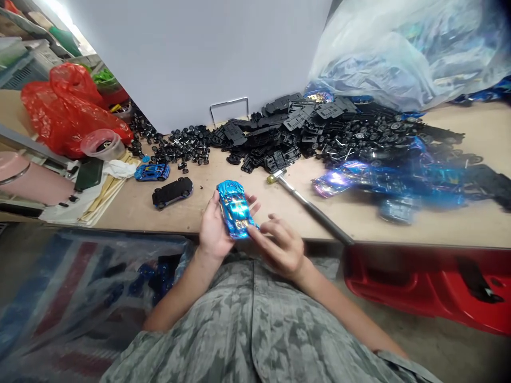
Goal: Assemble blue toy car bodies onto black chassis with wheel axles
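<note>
A shiny blue toy car lies in my left hand, which is closed around it, fingertips showing past its far side. It is held over the front edge of the bench, its blue body facing up. My right hand is beside it, fingers loosely stretched and apart, with a fingertip touching the car's near end. To the left on the bench are another blue toy car and a toy car lying with its black underside up. A hammer with a dark handle rests to the right.
Black chassis plates and small wheels on axles are heaped at the back. Blurred blue car bodies lie at right, below a large plastic bag. A red bag and clear tub stand left; a red plastic seat is below.
</note>
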